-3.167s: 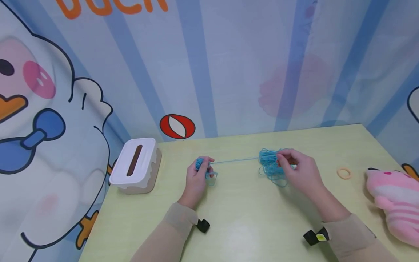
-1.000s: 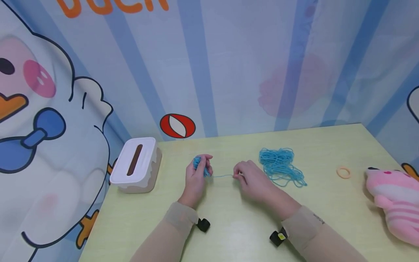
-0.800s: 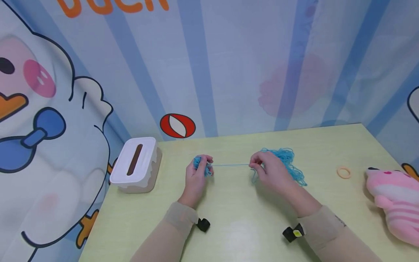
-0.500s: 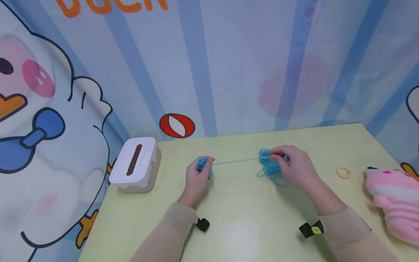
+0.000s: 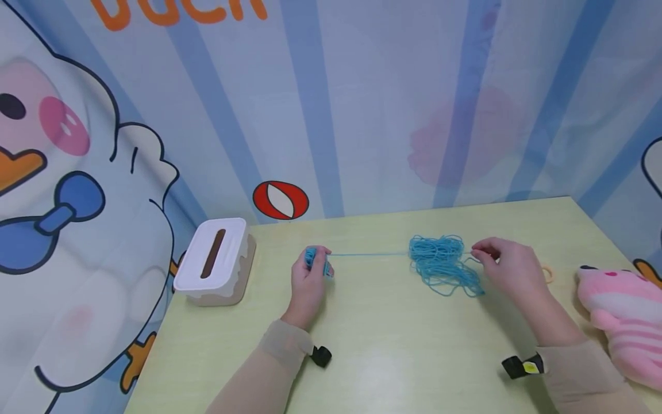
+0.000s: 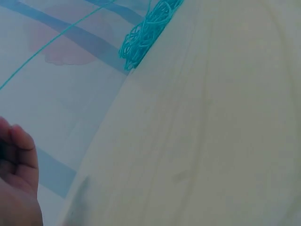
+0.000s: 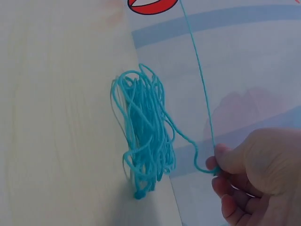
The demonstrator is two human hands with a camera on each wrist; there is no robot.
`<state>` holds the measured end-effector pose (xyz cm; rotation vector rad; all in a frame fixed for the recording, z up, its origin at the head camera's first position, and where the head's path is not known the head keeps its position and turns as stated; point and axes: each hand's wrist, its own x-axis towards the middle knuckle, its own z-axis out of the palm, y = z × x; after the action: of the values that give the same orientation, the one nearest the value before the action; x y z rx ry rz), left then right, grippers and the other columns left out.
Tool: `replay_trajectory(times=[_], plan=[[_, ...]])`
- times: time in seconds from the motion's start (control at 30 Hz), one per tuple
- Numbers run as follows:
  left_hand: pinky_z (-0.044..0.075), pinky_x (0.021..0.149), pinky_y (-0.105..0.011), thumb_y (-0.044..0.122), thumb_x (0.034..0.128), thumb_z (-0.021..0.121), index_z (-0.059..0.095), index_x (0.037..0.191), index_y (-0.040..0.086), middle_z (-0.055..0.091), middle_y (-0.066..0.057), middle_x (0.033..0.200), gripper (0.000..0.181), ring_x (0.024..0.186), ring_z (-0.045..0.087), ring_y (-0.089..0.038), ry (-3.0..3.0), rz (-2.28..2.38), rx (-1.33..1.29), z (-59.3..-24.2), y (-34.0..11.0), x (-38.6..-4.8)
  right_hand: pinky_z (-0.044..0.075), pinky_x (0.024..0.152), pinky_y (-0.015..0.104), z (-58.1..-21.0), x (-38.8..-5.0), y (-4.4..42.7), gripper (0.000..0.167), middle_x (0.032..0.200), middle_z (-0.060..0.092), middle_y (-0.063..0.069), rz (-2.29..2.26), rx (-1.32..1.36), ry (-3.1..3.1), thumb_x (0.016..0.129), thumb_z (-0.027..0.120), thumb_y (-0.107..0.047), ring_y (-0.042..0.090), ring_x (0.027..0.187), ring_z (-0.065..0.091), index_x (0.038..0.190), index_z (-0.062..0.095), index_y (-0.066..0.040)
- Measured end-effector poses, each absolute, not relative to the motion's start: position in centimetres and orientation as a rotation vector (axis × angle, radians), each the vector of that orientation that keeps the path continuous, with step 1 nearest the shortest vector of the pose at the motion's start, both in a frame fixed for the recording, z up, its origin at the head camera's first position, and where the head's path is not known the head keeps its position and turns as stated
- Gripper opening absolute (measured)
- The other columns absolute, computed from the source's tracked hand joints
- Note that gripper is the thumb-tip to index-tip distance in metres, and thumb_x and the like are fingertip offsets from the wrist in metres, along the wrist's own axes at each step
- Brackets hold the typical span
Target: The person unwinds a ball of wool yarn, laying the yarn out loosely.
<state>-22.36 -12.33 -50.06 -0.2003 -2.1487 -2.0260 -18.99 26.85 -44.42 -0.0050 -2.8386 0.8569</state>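
My left hand (image 5: pixel 309 284) grips a small wound bundle of blue yarn (image 5: pixel 310 257), partly hidden by the fingers. A single taut strand (image 5: pixel 367 254) runs from it to the right. My right hand (image 5: pixel 509 270) pinches that strand between thumb and forefinger, clearest in the right wrist view, where a slack length (image 7: pixel 192 141) leads from the pinch to the loose yarn pile (image 7: pixel 146 127). In the head view this pile (image 5: pixel 445 264) lies on the table, between the hands and below the strand. In the left wrist view only part of the left hand (image 6: pixel 19 174) shows.
A white-lidded box (image 5: pixel 214 261) with a brown slot stands at the table's left. Behind the right hand is a wooden ring (image 5: pixel 548 274), partly covered. A pink plush toy (image 5: pixel 623 322) lies at the right edge. A printed curtain (image 5: pixel 372 115) hangs behind the table (image 5: pixel 393 345).
My right hand has moved from near the left hand out to the right, past the yarn pile, drawing the strand longer. The left hand stays nearly in place with its bundle.
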Motion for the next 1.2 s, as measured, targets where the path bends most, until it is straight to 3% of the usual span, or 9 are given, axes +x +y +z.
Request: replay_trajectory(times=[0.17, 0.27, 0.47, 0.57, 0.63, 0.7, 0.9, 1.07, 1.2], plan=[[0.058, 0.078, -0.022, 0.029, 0.1169, 0.056, 0.066, 0.129, -0.004, 0.061, -0.029, 0.101, 0.036, 0.079, 0.062, -0.017, -2.131, -2.049, -0.184, -50.1, -12.5, -22.3, 0.054, 0.071, 0.04, -45.4, -19.4, 27.5, 0.026, 0.103, 0.08, 0.02, 0.848, -0.048, -2.94, 0.107, 0.073, -0.025, 0.034, 0.09, 0.07, 0.117, 0.078, -0.001], [0.057, 0.079, -0.022, 0.029, 0.1163, 0.058, 0.066, 0.131, -0.004, 0.063, -0.02, 0.099, 0.037, 0.08, 0.062, -0.017, -2.137, -2.056, -0.183, -50.2, -12.5, -22.3, 0.057, 0.075, 0.046, -46.0, -19.7, 27.0, 0.027, 0.107, 0.081, 0.02, 0.839, -0.056, -2.99, 0.105, 0.075, -0.027, 0.037, 0.095, 0.072, 0.116, 0.08, -0.002], [0.055, 0.084, -0.021, 0.037, 0.1151, 0.059, 0.069, 0.132, 0.0, 0.064, 0.0, 0.091, 0.042, 0.083, 0.062, -0.016, -2.255, -2.005, -0.289, -50.4, -12.3, -22.4, 0.051, 0.066, 0.043, -45.2, -19.3, 23.6, 0.028, 0.13, 0.073, 0.03, 0.878, -0.008, -2.89, 0.105, 0.064, -0.014, 0.044, 0.097, 0.069, 0.125, 0.079, -0.002], [0.056, 0.085, -0.021, 0.038, 0.1148, 0.059, 0.07, 0.132, 0.0, 0.065, -0.001, 0.09, 0.043, 0.083, 0.063, -0.017, -2.276, -1.99, -0.334, -50.5, -12.2, -22.5, 0.055, 0.078, 0.054, -44.7, -18.9, 20.1, 0.033, 0.132, 0.072, 0.028, 0.959, 0.13, -2.679, 0.101, 0.057, -0.006, 0.047, 0.108, 0.068, 0.125, 0.079, -0.001], [0.056, 0.087, -0.022, 0.038, 0.1149, 0.059, 0.071, 0.131, 0.002, 0.066, -0.002, 0.09, 0.04, 0.084, 0.063, -0.017, -2.289, -1.984, -0.352, -50.5, -12.2, -22.6, 0.058, 0.097, 0.059, -45.0, -18.8, 17.4, 0.033, 0.135, 0.074, 0.024, 0.998, 0.279, -2.599, 0.104, 0.058, -0.007, 0.046, 0.124, 0.068, 0.129, 0.077, -0.002], [0.055, 0.089, -0.023, 0.035, 0.1152, 0.059, 0.072, 0.13, 0.005, 0.066, -0.002, 0.091, 0.036, 0.085, 0.063, -0.016, -2.298, -1.976, -0.382, -50.5, -12.2, -22.6, 0.058, 0.107, 0.061, -45.5, -18.7, 14.6, 0.034, 0.139, 0.075, 0.018, 1.048, 0.439, -2.578, 0.108, 0.06, -0.012, 0.042, 0.124, 0.072, 0.139, 0.073, -0.004], [0.058, 0.088, -0.023, 0.022, 0.1156, 0.058, 0.072, 0.127, 0.005, 0.071, -0.009, 0.094, 0.025, 0.085, 0.066, -0.012, -2.274, -2.015, -0.504, -50.2, -12.0, -22.6, 0.055, 0.116, 0.057, -47.3, -19.5, 9.1, 0.046, 0.144, 0.075, 0.009, 1.197, 0.636, -2.66, 0.113, 0.063, -0.024, 0.035, 0.141, 0.068, 0.157, 0.06, -0.008], [0.058, 0.088, -0.022, 0.021, 0.1149, 0.06, 0.072, 0.127, 0.004, 0.072, -0.016, 0.097, 0.025, 0.085, 0.066, -0.012, -2.288, -2.025, -0.5, -50.1, -11.8, -22.4, 0.066, 0.098, 0.049, -48.4, -19.6, 8.4, 0.025, 0.111, 0.085, 0.006, 1.239, 0.575, -2.609, 0.109, 0.07, -0.017, 0.027, 0.109, 0.082, 0.13, 0.079, -0.007], [0.055, 0.086, -0.023, 0.023, 0.1151, 0.06, 0.073, 0.127, 0.001, 0.068, -0.014, 0.092, 0.028, 0.083, 0.063, -0.014, -2.282, -2.001, -0.453, -50.3, -11.9, -22.5, 0.067, 0.091, 0.047, -48.5, -19.3, 9.5, 0.016, 0.099, 0.083, 0.002, 1.229, 0.519, -2.516, 0.108, 0.071, -0.015, 0.021, 0.097, 0.081, 0.118, 0.08, -0.007]])
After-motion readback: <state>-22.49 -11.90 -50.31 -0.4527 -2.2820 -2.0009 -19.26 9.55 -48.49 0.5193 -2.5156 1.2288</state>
